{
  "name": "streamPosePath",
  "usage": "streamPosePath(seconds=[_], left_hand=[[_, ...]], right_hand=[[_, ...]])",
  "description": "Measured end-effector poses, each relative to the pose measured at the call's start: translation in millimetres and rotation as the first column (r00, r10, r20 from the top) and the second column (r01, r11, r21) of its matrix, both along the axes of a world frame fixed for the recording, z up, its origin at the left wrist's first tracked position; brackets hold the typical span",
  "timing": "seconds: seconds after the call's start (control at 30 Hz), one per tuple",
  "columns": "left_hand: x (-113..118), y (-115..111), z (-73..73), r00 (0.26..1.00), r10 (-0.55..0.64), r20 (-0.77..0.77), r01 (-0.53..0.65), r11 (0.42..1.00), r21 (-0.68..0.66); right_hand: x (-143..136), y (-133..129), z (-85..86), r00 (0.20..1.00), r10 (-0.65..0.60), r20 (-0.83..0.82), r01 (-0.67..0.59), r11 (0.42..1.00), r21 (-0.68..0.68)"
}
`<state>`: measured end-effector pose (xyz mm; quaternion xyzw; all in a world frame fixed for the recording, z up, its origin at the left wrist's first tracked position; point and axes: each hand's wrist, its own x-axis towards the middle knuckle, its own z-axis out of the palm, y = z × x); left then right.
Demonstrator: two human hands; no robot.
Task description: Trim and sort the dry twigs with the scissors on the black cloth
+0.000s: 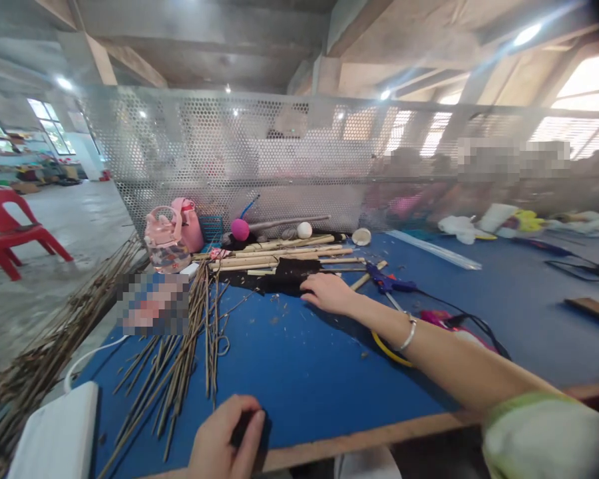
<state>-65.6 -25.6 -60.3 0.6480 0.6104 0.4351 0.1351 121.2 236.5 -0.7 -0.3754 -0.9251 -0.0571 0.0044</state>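
Note:
My right hand (329, 293) reaches across the blue table, its fingers stretched out at the edge of a dark cloth (292, 274). I cannot see a firm hold on the cloth. My left hand (227, 436) is near the table's front edge, fingers loosely curled and thumb close to the index finger, with nothing visible in it. Thin brown twigs (180, 379) lie fanned out to the left. Behind the cloth are pale sticks (289, 253). A blue glue gun (392, 283) lies right of my right hand, near a yellow ring-shaped edge (389, 351) partly under my forearm.
A perforated metal screen (239, 146) stands along the back. Pink bottles (167, 236), a pink ball (239, 229) and a white ball (304, 230) stand before it. A white power bank-like box (54, 432) is front left. More twigs (70, 339) lean beside the table, near a red chair (17, 226).

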Motion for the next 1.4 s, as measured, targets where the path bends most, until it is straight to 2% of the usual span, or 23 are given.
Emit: streamPosePath(seconds=[0.07,0.17,0.27,0.37,0.5,0.67,0.77,0.83,0.9,0.97,1.0,1.07,1.13,1.17,1.3,1.4], left_hand=[[1,-1,1.0,0.999,0.000,-0.040,0.000,1.000,-0.012],[3,-2,3.4,0.998,0.013,-0.060,-0.016,0.998,-0.061],[5,-3,6.0,0.997,0.033,-0.065,-0.039,0.994,-0.098],[4,-5,7.5,0.997,0.026,-0.069,-0.034,0.993,-0.112],[4,-7,5.8,0.999,0.018,-0.029,-0.021,0.993,-0.120],[6,-5,6.0,0.997,0.079,0.001,-0.079,0.993,-0.085],[10,1,13.8,0.997,0.076,-0.025,-0.077,0.996,-0.054],[14,5,20.4,0.995,0.007,-0.097,-0.008,1.000,-0.017],[20,9,24.9,0.979,-0.097,-0.179,0.097,0.995,-0.012],[25,11,25.0,0.955,-0.180,-0.237,0.173,0.984,-0.054],[27,12,23.5,0.946,-0.200,-0.254,0.186,0.980,-0.076],[30,13,18.8,0.942,-0.201,-0.269,0.180,0.979,-0.100],[31,12,14.4,0.948,-0.182,-0.262,0.163,0.982,-0.095],[31,12,13.0,0.952,-0.175,-0.250,0.158,0.983,-0.090],[31,10,13.9,0.966,-0.166,-0.196,0.153,0.985,-0.084],[31,11,15.0,0.968,-0.174,-0.178,0.161,0.983,-0.090]], right_hand=[[-3,-5,-9.3,0.999,-0.040,-0.037,0.040,0.999,0.017],[-14,5,-18.1,0.992,-0.099,-0.073,0.101,0.995,0.013],[-24,17,-15.7,0.989,-0.117,-0.086,0.116,0.993,-0.015],[-25,11,-6.3,0.988,-0.097,-0.119,0.096,0.995,-0.010],[-11,-33,1.1,0.985,0.011,-0.173,-0.005,0.999,0.036],[11,-109,-12.3,0.927,0.282,-0.247,-0.272,0.960,0.074],[16,-142,-17.4,0.896,0.376,-0.236,-0.398,0.916,-0.053],[16,-154,-13.6,0.880,0.404,-0.250,-0.453,0.873,-0.183],[16,-155,-5.8,0.850,0.438,-0.292,-0.516,0.803,-0.299],[15,-143,1.5,0.821,0.450,-0.350,-0.565,0.729,-0.387],[14,-133,3.7,0.826,0.420,-0.375,-0.555,0.719,-0.417],[11,-104,4.8,0.883,0.273,-0.382,-0.432,0.790,-0.435],[7,-67,2.2,0.935,0.078,-0.347,-0.219,0.894,-0.390],[5,-48,0.4,0.940,0.022,-0.341,-0.151,0.921,-0.359],[-6,20,-6.4,0.945,-0.079,-0.317,-0.018,0.956,-0.294],[-17,54,-10.1,0.961,-0.095,-0.259,0.028,0.967,-0.252]])
